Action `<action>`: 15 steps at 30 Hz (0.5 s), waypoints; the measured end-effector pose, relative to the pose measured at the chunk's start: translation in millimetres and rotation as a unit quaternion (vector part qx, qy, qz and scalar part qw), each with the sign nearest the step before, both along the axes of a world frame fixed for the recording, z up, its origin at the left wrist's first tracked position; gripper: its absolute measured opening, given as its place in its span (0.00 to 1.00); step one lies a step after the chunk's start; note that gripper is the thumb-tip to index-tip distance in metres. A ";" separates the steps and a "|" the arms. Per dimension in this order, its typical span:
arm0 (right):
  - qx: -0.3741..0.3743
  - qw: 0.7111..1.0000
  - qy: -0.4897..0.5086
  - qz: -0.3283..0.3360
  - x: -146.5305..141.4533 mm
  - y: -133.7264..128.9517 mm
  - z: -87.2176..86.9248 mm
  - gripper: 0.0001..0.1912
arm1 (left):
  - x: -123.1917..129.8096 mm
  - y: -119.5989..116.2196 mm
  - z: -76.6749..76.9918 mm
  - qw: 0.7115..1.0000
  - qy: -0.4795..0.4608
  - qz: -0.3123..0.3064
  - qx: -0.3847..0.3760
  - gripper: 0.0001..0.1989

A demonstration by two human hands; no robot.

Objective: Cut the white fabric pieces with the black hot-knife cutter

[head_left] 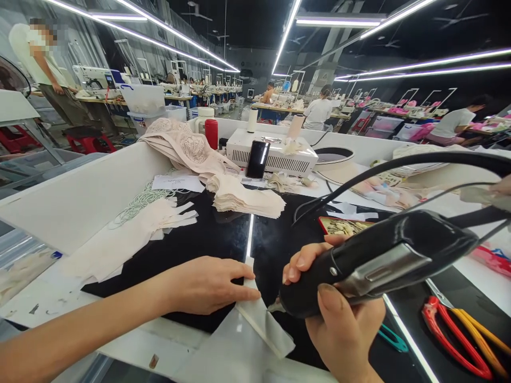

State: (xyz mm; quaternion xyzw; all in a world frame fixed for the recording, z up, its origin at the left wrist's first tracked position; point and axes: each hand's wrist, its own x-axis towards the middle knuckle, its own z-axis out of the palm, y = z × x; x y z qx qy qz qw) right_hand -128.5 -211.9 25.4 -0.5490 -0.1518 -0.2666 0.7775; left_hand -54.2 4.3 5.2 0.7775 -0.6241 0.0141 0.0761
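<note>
Black board [191, 242] stretches from front edge to stacked cloth [248, 199]; left hand [211, 285], fingers parted, rests on a strip [265, 322]; right hand [351, 324] grips a tool [379, 255], beside cable [423, 158] and scissors [431, 314].

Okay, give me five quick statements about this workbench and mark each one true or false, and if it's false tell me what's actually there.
1. The right hand grips a black handheld tool. True.
2. The black phone stands in front of the white vented box. True.
3. The left hand is holding the phone. False: it rests on the pale strip.
4. The red cylinder stands to the right of the phone in the picture. False: it stands to the phone's left.
5. A stack of pale pieces lies farther away than both hands. True.
</note>
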 end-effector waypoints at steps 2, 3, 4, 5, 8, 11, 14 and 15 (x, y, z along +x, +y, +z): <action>0.003 1.000 -0.003 0.001 0.1 1.1 0.0 0.19 | -3.1 -0.3 2.5 1.000 -0.014 -0.003 -0.001 0.16; 0.004 1.000 -0.004 0.000 0.2 1.7 0.2 0.19 | -4.3 -0.8 3.4 1.000 -0.020 -0.004 -0.002 0.15; 0.006 1.000 -0.005 0.000 0.2 2.3 0.4 0.19 | -5.3 -1.3 4.0 1.000 -0.027 -0.008 -0.004 0.15; 0.006 1.000 -0.004 0.001 0.2 2.8 0.7 0.18 | -6.2 -1.8 4.4 0.999 -0.033 -0.012 -0.004 0.15; 0.006 1.000 -0.002 0.000 0.4 4.0 1.6 0.18 | -8.1 -2.4 4.2 0.999 -0.047 -0.016 0.006 0.17; 0.006 1.000 -0.004 -0.008 0.9 5.1 1.9 0.18 | -8.7 -1.2 3.0 0.999 -0.049 -0.019 0.013 0.19; 0.005 1.000 -0.005 -0.009 0.9 5.5 1.7 0.19 | -7.7 0.5 1.9 0.999 -0.045 -0.025 0.004 0.19; 0.006 1.000 -0.006 -0.008 0.8 5.3 1.5 0.18 | -7.4 0.9 1.7 0.999 -0.043 -0.028 -0.001 0.19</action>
